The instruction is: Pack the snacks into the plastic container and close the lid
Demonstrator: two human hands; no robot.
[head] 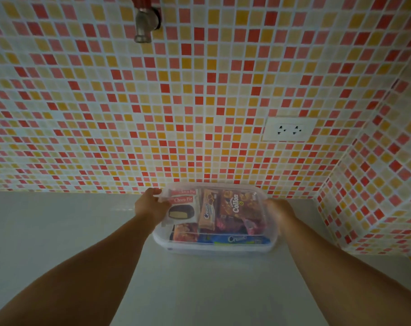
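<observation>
Flanking the snack-filled container [214,248] (lid on): both hands' fingers [156,192].

snacks [223,212] in container [214,249], on counter [58,231]

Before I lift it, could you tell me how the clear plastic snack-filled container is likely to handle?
The clear plastic container probably flexes slightly: thin walls. Packed full, it likely feels moderately heavy. Its broad flat base shouldn't tip; both hands, left and right, flank it.
</observation>
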